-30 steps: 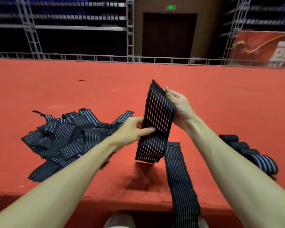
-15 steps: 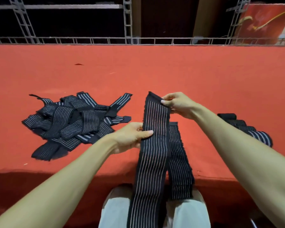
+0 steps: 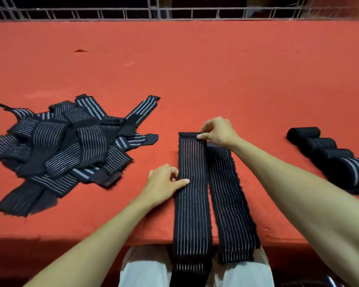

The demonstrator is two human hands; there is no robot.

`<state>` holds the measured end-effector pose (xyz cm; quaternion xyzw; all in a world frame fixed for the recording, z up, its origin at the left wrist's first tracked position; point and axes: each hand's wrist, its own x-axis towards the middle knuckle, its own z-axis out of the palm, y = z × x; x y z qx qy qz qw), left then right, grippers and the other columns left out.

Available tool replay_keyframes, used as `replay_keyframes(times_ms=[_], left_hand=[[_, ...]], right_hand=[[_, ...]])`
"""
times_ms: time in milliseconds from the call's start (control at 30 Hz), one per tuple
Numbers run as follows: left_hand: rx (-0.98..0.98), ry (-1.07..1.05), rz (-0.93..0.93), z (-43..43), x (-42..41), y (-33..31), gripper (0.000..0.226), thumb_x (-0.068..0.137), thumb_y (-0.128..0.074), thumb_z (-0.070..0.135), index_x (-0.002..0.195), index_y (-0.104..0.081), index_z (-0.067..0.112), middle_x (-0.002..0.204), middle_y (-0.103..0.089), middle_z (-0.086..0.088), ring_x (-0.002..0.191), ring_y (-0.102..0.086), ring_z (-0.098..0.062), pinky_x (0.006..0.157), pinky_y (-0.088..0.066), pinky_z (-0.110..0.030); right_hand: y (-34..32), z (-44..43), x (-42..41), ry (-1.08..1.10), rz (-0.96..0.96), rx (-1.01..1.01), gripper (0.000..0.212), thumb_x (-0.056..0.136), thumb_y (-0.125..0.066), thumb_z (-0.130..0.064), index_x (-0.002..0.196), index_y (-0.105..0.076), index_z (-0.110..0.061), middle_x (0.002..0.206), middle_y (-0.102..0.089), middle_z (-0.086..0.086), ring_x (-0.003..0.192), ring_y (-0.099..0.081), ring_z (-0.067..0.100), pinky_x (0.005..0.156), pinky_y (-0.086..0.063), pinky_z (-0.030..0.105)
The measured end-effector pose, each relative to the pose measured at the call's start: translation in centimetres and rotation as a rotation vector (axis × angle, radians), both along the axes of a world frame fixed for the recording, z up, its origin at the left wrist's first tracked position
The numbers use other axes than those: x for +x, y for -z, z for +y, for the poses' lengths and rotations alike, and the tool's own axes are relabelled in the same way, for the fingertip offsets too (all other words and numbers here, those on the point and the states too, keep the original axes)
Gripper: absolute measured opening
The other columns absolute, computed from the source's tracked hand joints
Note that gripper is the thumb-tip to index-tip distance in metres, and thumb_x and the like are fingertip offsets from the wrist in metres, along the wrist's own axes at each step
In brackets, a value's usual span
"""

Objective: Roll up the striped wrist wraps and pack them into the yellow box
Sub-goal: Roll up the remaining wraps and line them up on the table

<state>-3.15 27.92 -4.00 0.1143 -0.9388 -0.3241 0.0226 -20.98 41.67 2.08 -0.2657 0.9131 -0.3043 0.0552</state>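
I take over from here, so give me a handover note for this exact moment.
Hands: left hand holds the flat wrap by its left edge; right hand pinches its far end.
A second wrap lies flat right of it.
Done: rolled wraps in a row, far right.
Left: roll both, then the loose pile at left, and box all. No yellow box in view.

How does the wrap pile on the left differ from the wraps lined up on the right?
The left pile is unrolled flat strips; the right rolls are wound into cylinders. The left pile lies crisscrossed and overlapping; the right rolls sit side by side in a row. Both are black with pale stripes and rest on the red surface.
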Motion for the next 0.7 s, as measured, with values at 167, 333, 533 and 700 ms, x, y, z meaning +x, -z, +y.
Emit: replay_keyframes(times_ms=[167, 333, 533, 700], left_hand=[[-0.073, -0.076, 0.126, -0.1, -0.7, 2.4, 0.035, 0.081, -0.069, 0.050, 0.063, -0.045, 0.032, 0.081, -0.043, 0.012, 0.088, -0.041, -0.009, 0.073, -0.017, -0.028], [-0.094, -0.155, 0.252, 0.3, -0.5, 3.0, 0.030, 0.077, -0.072, 0.048, 0.085, -0.050, 0.031, 0.090, -0.044, 0.015, 0.091, -0.043, -0.007, 0.074, -0.020, -0.025], [-0.082, -0.059, 0.302, 1.1, 0.6, 1.9, 0.016, 0.084, -0.071, 0.030, 0.093, -0.058, 0.032, 0.097, -0.047, 0.012, 0.094, -0.036, -0.005, 0.078, -0.022, -0.023], [0.162, 0.130, 0.249, 4.4, -0.3, -0.8, 0.019, 0.091, -0.065, 0.021, 0.082, -0.060, 0.036, 0.088, -0.064, 0.014, 0.085, -0.056, 0.000, 0.077, -0.038, -0.013]], right_hand=[[4.0, -1.4, -2.1, 0.051, -0.028, 0.027, 0.020, 0.079, -0.080, -0.030, 0.092, -0.076, -0.015, 0.092, -0.073, 0.006, 0.088, -0.065, 0.018, 0.082, -0.050, 0.027], [6.1, -2.1, -2.6, 0.066, 0.007, 0.035, 0.020, 0.077, -0.080, -0.033, 0.087, -0.076, -0.017, 0.090, -0.074, 0.008, 0.090, -0.067, 0.024, 0.082, -0.054, 0.036], [4.6, 0.9, -2.4, 0.161, 0.057, -0.169, 0.013, 0.086, -0.072, -0.028, 0.085, -0.074, -0.015, 0.082, -0.069, 0.000, 0.082, -0.059, 0.012, 0.072, -0.038, 0.023], [3.9, 6.3, -1.2, 0.236, -0.192, -0.506, 0.023, 0.096, -0.059, -0.024, 0.075, -0.066, -0.016, 0.064, -0.060, -0.001, 0.048, -0.048, 0.004, 0.051, -0.037, 0.021]])
